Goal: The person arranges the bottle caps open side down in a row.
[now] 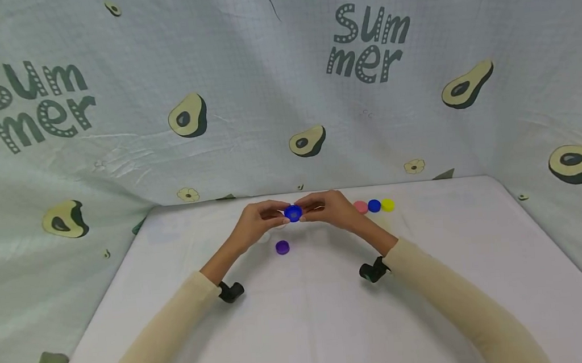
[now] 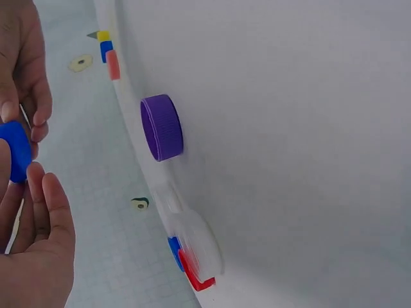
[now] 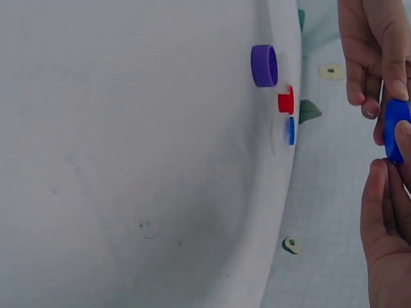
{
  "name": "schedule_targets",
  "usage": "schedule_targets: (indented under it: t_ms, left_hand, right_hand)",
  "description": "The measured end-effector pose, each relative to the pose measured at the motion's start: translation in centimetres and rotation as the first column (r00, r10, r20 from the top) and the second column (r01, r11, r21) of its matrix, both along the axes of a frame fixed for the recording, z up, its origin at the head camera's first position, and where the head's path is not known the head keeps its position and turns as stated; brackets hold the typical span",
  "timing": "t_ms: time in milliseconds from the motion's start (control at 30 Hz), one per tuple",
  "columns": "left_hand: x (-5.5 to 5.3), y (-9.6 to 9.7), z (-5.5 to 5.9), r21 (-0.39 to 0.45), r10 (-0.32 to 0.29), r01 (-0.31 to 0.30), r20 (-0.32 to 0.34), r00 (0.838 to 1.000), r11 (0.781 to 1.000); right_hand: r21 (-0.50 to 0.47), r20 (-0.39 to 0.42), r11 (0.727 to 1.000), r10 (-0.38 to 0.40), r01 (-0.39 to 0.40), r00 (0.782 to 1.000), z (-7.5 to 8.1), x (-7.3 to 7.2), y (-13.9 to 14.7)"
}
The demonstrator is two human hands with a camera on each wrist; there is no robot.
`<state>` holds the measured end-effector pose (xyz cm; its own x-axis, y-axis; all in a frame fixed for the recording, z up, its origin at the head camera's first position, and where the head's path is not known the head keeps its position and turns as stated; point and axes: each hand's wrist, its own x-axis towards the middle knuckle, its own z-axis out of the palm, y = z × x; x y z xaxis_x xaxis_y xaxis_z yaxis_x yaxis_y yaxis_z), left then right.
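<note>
A blue bottle cap [image 1: 293, 213] is held up over the back of the table between both hands. My left hand [image 1: 257, 225] pinches its left edge with thumb and fingertips. From the opposite side, my right hand [image 1: 330, 208] grips the right edge the same way. The cap's round face shows in the head view, and its side [image 2: 19, 151] shows in the left wrist view. Nearer than the hands, a purple ribbed cap [image 1: 282, 247] rests on the white table. Just behind it, partly hidden by the hands in the head view, are whitish see-through pieces [image 2: 196, 240].
To the right of the hands, pink [image 1: 360, 207], blue [image 1: 374, 205] and yellow [image 1: 387, 204] caps lie in a row near the table's back edge. A red piece [image 3: 286, 101] and a small blue piece [image 3: 291, 130] sit by the see-through ones. Behind hangs a printed cloth [image 1: 243, 94].
</note>
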<state>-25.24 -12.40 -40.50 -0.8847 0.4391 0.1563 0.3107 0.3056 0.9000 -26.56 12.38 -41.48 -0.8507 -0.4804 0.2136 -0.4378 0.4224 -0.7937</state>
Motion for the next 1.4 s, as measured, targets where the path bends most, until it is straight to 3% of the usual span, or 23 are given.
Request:
schedule_targets:
  t_ms: [133,333,500,633,833,967,1033,1200,1400]
  left_hand:
    - [0.4,0.3,-0.1,0.03,-0.001,0.001,0.002,1.0,1.0]
    - [0.5,0.9,-0.5,0.116,-0.006,0.006,-0.007,1.0,0.993]
    - [1.0,1.5,-0.6,0.19,0.019,-0.001,-0.096,0.995,0.982]
    - [1.2,1.8,-0.6,0.256,0.017,0.04,-0.218,0.976,0.966]
    - [1.3,2.1,-0.8,0.264,0.037,0.066,-0.365,0.93,0.962]
    - [1.2,2.3,-0.9,0.282,0.042,0.081,-0.405,0.913,0.956]
    - [1.3,2.5,-0.9,0.289,0.056,0.067,-0.396,0.917,0.955]
    - [1.8,2.7,-0.8,0.313,0.07,0.031,-0.307,0.949,0.949]
    - [2.1,2.5,-0.5,0.289,0.009,0.052,-0.207,0.978,0.956]
  right_hand:
    - [-0.093,-0.062,0.995,0.019,-0.025,0.998,-0.6,0.7,0.2]
    - [-0.226,-0.2,0.969,0.056,-0.101,0.978,-1.3,1.4,0.7]
    - [-0.239,-0.294,0.966,0.022,-0.096,0.956,-1.4,1.9,0.7]
    - [-0.262,-0.355,0.961,-0.01,-0.089,0.935,-1.2,2.5,0.6]
    - [-0.269,-0.398,0.96,-0.039,-0.076,0.917,-0.8,3.1,0.5]
    - [-0.262,-0.425,0.96,-0.025,-0.096,0.905,-0.7,3.3,0.4]
    - [-0.239,-0.442,0.966,-0.018,-0.099,0.897,-0.7,3.3,0.5]
    - [-0.177,-0.465,0.98,-0.004,-0.088,0.885,-0.5,3.3,0.7]
    - [-0.148,-0.468,0.982,0.038,-0.12,0.883,-0.1,3.1,1.3]
